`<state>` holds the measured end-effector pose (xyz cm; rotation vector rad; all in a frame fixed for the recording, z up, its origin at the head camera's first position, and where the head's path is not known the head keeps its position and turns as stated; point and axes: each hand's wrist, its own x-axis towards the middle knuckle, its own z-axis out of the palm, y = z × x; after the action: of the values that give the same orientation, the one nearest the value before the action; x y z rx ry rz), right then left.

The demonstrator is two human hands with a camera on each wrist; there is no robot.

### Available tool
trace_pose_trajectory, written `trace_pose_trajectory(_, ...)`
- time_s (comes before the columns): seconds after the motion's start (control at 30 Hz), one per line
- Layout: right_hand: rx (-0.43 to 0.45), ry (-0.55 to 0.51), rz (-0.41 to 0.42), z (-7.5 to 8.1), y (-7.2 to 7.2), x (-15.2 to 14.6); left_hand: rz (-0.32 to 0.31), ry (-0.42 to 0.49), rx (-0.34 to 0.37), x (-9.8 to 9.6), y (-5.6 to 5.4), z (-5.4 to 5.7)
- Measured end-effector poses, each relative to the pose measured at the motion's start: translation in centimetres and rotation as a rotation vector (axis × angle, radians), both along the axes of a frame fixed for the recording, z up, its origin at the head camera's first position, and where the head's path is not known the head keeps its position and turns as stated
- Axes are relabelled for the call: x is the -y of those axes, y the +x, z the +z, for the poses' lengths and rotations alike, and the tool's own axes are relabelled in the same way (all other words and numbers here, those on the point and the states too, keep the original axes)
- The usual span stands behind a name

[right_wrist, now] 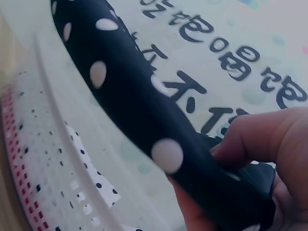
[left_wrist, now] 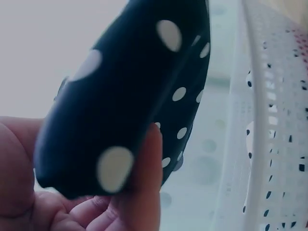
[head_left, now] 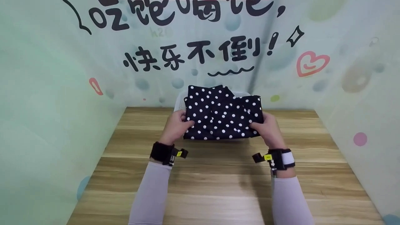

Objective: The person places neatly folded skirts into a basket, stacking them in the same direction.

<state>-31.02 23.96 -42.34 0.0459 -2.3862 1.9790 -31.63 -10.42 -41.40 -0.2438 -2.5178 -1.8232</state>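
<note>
A folded black cloth with white polka dots [head_left: 223,114] is held up between both hands, in front of and above a white plastic basket [head_left: 179,104]. At its left edge my left hand [head_left: 175,127] pinches the cloth, thumb on the near face. My right hand [head_left: 271,130] grips the opposite edge in the same manner. In the left wrist view the folded cloth edge [left_wrist: 96,120] lies between thumb and fingers, with the perforated basket wall [left_wrist: 262,120] off to the right. The right wrist view shows the thick fold [right_wrist: 130,106] between the right thumb and fingers.
Inside the basket is a white cloth with black dots [right_wrist: 96,173], seen past the rim. The basket stands on a wood-grain table [head_left: 212,187] near its back edge. A printed backdrop [head_left: 200,78] rises behind, and pale side walls [head_left: 56,125] flank the table.
</note>
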Motion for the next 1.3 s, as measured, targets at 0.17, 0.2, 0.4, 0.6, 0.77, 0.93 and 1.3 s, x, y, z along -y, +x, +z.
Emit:
trace_pose_trajectory(0.17,-0.014,-0.018,-0.134,-0.6,-1.3,1.5,0.138,-0.021,-0.058,0.0,-2.2,-0.9)
trace_pose_trajectory(0.2,-0.015,-0.006,-0.153,-0.8,-1.5,1.8,0.168,-0.03,-0.066,0.0,-2.6,-1.1)
trace_pose_trajectory(0.4,-0.055,0.131,-0.242,-2.0,-3.1,3.0,0.26,-0.04,-0.109,-0.2,-4.8,-2.0)
trace_pose_trajectory(0.6,-0.142,0.255,-0.312,-2.9,-4.0,3.8,0.286,-0.065,-0.113,-0.6,-5.8,-2.8)
trace_pose_trajectory(0.77,-0.207,0.311,-0.341,-3.5,-4.4,4.0,0.287,-0.08,-0.111,-0.8,-6.1,-3.5)
trace_pose_trajectory(0.93,-0.245,0.356,-0.354,-4.0,-4.6,4.0,0.292,-0.106,-0.095,-1.1,-6.2,-3.8)
trace_pose_trajectory(1.3,-0.255,0.377,-0.354,-4.2,-4.3,3.9,0.296,-0.11,-0.068,-1.7,-6.1,-3.9)
